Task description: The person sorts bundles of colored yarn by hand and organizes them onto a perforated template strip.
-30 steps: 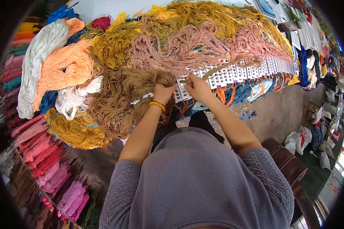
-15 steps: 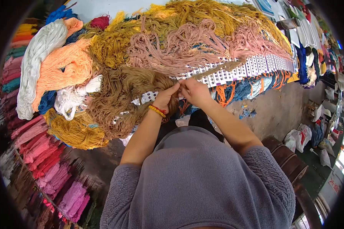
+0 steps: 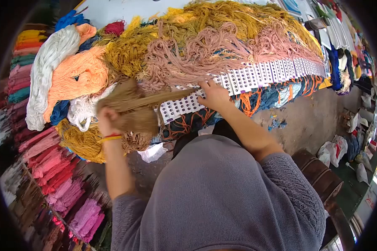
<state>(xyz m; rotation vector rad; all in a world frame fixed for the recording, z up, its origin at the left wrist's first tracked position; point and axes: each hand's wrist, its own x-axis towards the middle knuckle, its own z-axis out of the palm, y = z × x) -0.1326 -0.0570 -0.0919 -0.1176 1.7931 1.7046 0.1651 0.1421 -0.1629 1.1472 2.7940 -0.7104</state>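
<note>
My left hand is closed around a skein of brown yarn, which is blurred by motion. From it a straight tail of strands stretches right across the white punched cards. My right hand is over these cards, thumb and fingers apart, with the tail's end at its fingertips. Whether those fingertips touch the strands is hard to see. Dusty pink yarn lies just beyond the cards. More brown yarn sits below the moving skein.
Peach yarn, pale grey yarn and mustard yarn are heaped at the left. Olive-gold yarn covers the far side. Pink and red skeins hang at lower left. A brown stool stands beside my right arm.
My left hand has swung left, carrying the brown yarn off the near cards. The tail right of my right hand has been drawn leftward. My right hand has opened, moving slightly.
</note>
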